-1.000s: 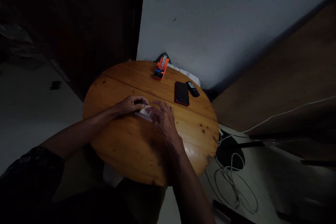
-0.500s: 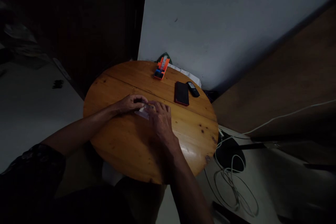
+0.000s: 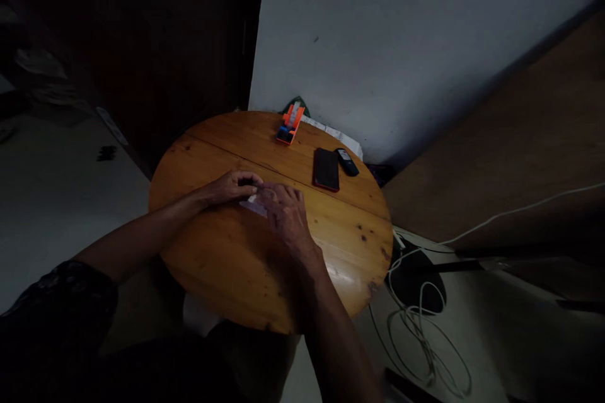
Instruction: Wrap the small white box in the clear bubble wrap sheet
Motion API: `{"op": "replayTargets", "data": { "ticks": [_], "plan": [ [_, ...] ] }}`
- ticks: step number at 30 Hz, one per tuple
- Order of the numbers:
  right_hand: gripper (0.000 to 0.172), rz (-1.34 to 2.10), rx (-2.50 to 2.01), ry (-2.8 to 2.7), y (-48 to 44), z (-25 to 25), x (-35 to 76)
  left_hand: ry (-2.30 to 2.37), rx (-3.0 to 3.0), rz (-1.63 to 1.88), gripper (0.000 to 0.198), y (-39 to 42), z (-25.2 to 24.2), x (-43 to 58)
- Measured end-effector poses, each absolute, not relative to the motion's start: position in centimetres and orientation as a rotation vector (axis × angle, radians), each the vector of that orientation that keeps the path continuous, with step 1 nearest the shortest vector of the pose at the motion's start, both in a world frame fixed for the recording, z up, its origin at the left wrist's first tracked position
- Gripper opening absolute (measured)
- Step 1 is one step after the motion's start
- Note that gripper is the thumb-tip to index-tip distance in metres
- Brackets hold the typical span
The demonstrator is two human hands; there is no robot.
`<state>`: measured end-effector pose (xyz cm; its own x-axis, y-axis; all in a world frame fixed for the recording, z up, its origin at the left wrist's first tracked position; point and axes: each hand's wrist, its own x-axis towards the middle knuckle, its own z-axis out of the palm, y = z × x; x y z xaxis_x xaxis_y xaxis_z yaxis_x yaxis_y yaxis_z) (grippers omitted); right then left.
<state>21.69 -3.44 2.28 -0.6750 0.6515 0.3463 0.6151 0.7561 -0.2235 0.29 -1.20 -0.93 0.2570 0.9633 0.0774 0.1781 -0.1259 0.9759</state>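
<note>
A small, pale, thin piece like paper or clear plastic (image 3: pixel 254 205) is between my two hands, low over the round wooden table (image 3: pixel 227 264). Its exact kind cannot be made out in the dim light. My left hand (image 3: pixel 231 189) is closed, with thumb and forefinger pinching at its upper left end. From the right, my right hand (image 3: pixel 289 211) has its fingers bent over the other end, fingertips almost meeting those of the left. The fingers hide much of the piece.
An orange tape dispenser (image 3: pixel 290 123) stands at the table's back edge. A dark red-edged phone or case (image 3: pixel 326 169) and a black keypad handset (image 3: pixel 347 162) lie at the right. White papers (image 3: pixel 338 134) border the wall. A pale cable (image 3: pixel 420 327) coils on the floor.
My right fingers have shifted slightly left toward the left fingertips, covering more of the upper part of the pale piece. The items at the back have stayed in place.
</note>
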Motion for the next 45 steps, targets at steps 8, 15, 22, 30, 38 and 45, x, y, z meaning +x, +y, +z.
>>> {"op": "replayTargets", "data": {
  "ticks": [8,15,22,30,38,45],
  "plan": [
    [0.047,0.216,-0.985,-2.315,-2.9,1.6,22.4,1.098,1.586,0.96,0.035,-1.1,-0.7,0.2],
    [0.05,0.214,-0.995,-2.396,-3.0,1.5,22.0,1.09,1.569,0.978,0.034,-1.0,-1.0,0.2],
    [0.043,0.304,-0.998,-2.256,-2.5,0.8,21.8,1.043,1.558,1.021,0.033,-1.2,-0.7,0.3],
    [0.034,0.34,-1.182,-1.974,-0.9,0.2,23.0,1.045,1.349,1.164,0.052,-1.0,-0.9,0.3],
    [0.028,0.398,-1.197,-1.904,-0.1,-0.4,23.4,1.038,1.3,1.245,0.043,-0.7,-0.9,0.2],
    [0.034,0.789,-0.987,-1.889,0.1,-0.3,23.4,1.083,1.278,1.129,0.048,-1.1,-0.7,0.0]
  ]
}}
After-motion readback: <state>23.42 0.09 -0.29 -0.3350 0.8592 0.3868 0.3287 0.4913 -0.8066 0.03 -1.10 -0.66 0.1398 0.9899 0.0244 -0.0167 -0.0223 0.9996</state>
